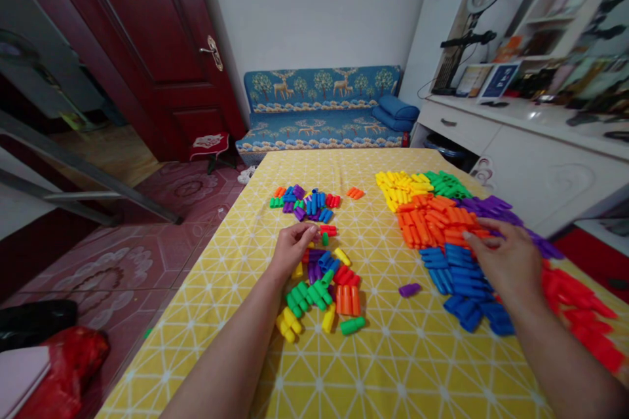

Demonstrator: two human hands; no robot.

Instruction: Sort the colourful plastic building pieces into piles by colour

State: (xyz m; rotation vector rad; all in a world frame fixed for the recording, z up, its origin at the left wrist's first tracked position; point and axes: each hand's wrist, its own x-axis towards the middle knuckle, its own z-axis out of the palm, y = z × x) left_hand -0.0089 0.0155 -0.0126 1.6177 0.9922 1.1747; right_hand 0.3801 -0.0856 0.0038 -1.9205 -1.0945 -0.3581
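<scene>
1. One red plastic bag (86, 353) lies at lower left beside a pale flat item (22, 380); its contents cannot be made out.
2. The left hand (293, 247), thumb and fingertips drawn together, is just beside some red blocks (328, 230); whether it grips a piece, I cannot tell.
3. Mixed bullet-shaped plastic blocks lie on the yellow tablecloth (383, 366) in a far cluster (314, 203) and a near cluster (314, 291).
4. One purple block (409, 290) lies apart.
5. Yellow (400, 186), orange (432, 219), green (449, 183), blue (464, 275) and purple piles (491, 208) adjoin; behind, an open dresser compartment (469, 160) holds something dark.
6. The right hand (506, 262), fingers partly curled, is at the orange pile's edge; its grip is unclear.
7. A red pile (584, 317) lies farthest right.
</scene>
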